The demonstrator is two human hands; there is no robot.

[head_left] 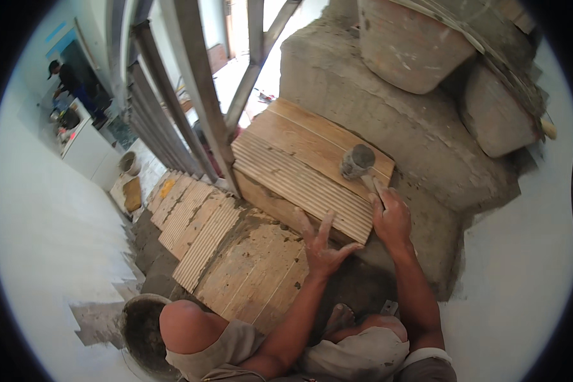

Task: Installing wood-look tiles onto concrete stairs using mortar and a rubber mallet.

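Note:
My right hand (393,218) is closed round the handle of a mallet (359,160). Its grey, mortar-smeared head is over the wood-look tile (312,135) of the stair step, near the right end; I cannot tell whether they touch. Along the front of that tread runs a ribbed edge strip (299,182). My left hand (323,252) holds nothing. With its fingers spread, it rests against the step's front face and the strip's lower edge near the right corner. A plain wood-look riser (264,194) shows below the strip.
Bare cement steps (344,76) rise to the far right, bearing two dirty tubs (407,48). Metal railing posts (200,83) stand at the left of the stairs. Tiled steps (204,235) descend left. A mortar bucket (143,331) sits beside my knee. Another person (76,89) works far left.

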